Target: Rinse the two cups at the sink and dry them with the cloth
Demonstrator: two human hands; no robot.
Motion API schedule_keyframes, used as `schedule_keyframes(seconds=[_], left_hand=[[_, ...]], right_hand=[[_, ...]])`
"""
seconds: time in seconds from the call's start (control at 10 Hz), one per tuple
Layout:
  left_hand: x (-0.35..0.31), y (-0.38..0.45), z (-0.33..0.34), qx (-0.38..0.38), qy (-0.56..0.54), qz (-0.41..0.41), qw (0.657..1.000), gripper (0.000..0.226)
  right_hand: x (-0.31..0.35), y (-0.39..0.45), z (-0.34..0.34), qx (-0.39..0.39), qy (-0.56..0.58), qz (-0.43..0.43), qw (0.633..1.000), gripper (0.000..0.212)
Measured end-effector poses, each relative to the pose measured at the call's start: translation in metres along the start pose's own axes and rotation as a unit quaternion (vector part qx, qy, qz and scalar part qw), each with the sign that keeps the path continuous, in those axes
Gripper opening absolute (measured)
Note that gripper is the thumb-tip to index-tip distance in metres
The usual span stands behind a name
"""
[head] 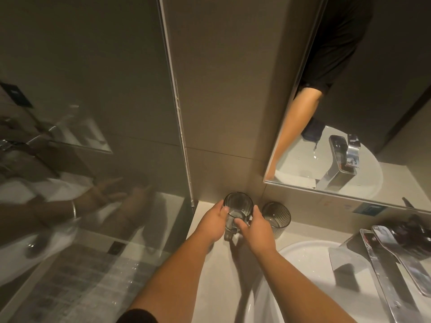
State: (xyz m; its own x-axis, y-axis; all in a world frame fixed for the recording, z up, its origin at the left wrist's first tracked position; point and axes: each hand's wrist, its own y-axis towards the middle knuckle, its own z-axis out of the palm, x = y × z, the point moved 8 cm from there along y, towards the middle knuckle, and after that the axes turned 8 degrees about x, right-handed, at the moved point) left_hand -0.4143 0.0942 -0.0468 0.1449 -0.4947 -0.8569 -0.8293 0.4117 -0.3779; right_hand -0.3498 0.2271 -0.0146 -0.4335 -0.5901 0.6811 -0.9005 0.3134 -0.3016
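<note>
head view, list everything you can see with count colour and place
cups: 2, smoky grey ribbed glass, on the counter at the back corner; one handled cup between both hands, the other cup standing just right of it
sink: 1, white, lower right
tap: 1, chrome, over the sink at the right
counter: 1, pale, runs along the wall
mirror: 1, upper right, reflects the tap, the sink and an arm
glass panel: 1, clear, left, with dim reflections
dark cloth: 1, seen only in the mirror, near the sink rim
hands: 2; left hand grips the handled cup's side, right hand grips it at the handle side
</note>
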Motion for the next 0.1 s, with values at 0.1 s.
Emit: schedule_keyframes(seconds=[0.1], left_hand=[[0.0021,-0.0096,-0.0105,-0.037,0.046,-0.046,0.997,0.056]], right_hand=[[0.0007,-0.0034,-0.0015,0.002,-0.005,0.003,1.000,0.061]])
